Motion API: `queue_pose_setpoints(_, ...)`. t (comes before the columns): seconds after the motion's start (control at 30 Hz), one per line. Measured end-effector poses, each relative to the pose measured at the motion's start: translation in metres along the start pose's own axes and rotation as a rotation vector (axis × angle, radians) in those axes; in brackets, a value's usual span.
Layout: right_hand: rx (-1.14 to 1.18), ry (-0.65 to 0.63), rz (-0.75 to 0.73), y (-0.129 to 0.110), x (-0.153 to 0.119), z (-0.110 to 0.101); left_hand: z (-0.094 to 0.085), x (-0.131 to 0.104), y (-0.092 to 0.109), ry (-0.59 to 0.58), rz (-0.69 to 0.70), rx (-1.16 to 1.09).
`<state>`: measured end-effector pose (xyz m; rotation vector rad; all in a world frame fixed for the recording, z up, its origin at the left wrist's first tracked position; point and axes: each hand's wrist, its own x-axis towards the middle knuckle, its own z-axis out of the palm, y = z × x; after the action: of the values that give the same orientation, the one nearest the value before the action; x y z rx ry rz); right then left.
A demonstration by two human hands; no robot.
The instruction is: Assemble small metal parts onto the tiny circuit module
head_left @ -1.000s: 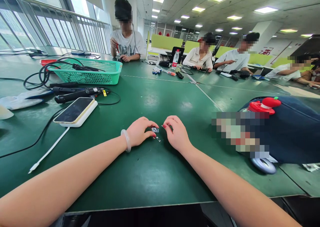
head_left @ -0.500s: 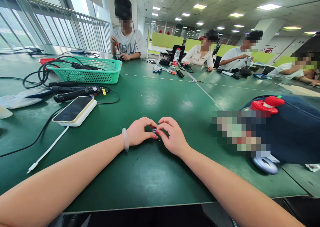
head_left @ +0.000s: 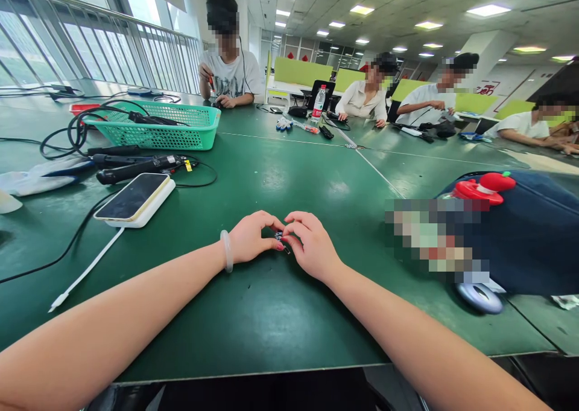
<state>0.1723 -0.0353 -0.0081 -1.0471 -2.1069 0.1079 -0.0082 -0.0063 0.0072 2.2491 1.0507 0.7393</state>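
Note:
Just above the green table [head_left: 271, 314], my left hand [head_left: 253, 237] and my right hand [head_left: 312, 245] meet at the fingertips. Between them is a small dark-and-white piece [head_left: 278, 236] with a shiny, narrow end sticking out toward me; its exact kind is too small to make out. The thumb and fingers of my left hand pinch it from the left. From the right, the bent thumb and fingers of my right hand close on it too. Fingers cover much of the piece. A pale bangle [head_left: 227, 251] circles my left wrist.
To the left lie a phone [head_left: 136, 197] on a white block, a white cable [head_left: 85, 269], black tools with cords [head_left: 136, 169] and a green basket [head_left: 172, 130]. A dark blue bag [head_left: 534, 236] and a round grey object [head_left: 479, 296] are right. Several people sit across the table.
My hands stay almost where they were, still pinching the small piece. Across the table, a co-worker in a light shirt has moved a hand to a black object.

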Motion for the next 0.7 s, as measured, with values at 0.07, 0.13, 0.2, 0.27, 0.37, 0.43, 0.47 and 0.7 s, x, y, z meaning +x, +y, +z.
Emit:
queue_pose_setpoints(0.07, -0.020, 0.002, -0.015, 0.0001, -0.0002, 0.0008, -0.0004, -0.0001, 0.0010, 0.000, 0.007, 0.008)
queue_pose_setpoints(0.13, -0.032, 0.013, -0.025, 0.0002, -0.0003, 0.0013, -0.0006, -0.0004, 0.0019, -0.007, 0.019, 0.010)
queue_pose_setpoints(0.2, -0.047, 0.023, -0.030, 0.0005, -0.0003, 0.0016, -0.0005, -0.0008, 0.0026, -0.011, 0.027, 0.011)
queue_pose_setpoints(0.27, -0.062, 0.027, -0.041, 0.0008, -0.0003, 0.0019, -0.0002, -0.0011, 0.0030, -0.008, 0.027, 0.017)
queue_pose_setpoints(0.37, -0.074, 0.035, -0.071, 0.0012, -0.0002, 0.0021, 0.0002, -0.0013, 0.0032, -0.005, 0.021, 0.022)
queue_pose_setpoints(0.43, -0.081, 0.048, -0.087, 0.0011, -0.0002, 0.0016, 0.0003, -0.0014, 0.0030, -0.005, 0.020, 0.026)
queue_pose_setpoints(0.47, -0.082, 0.054, -0.093, 0.0010, -0.0003, 0.0010, 0.0004, -0.0013, 0.0026, -0.004, 0.022, 0.029)
queue_pose_setpoints(0.7, -0.127, 0.041, -0.111, -0.0018, -0.0027, -0.0046, -0.0013, 0.0015, -0.0044, 0.072, -0.144, 0.067)
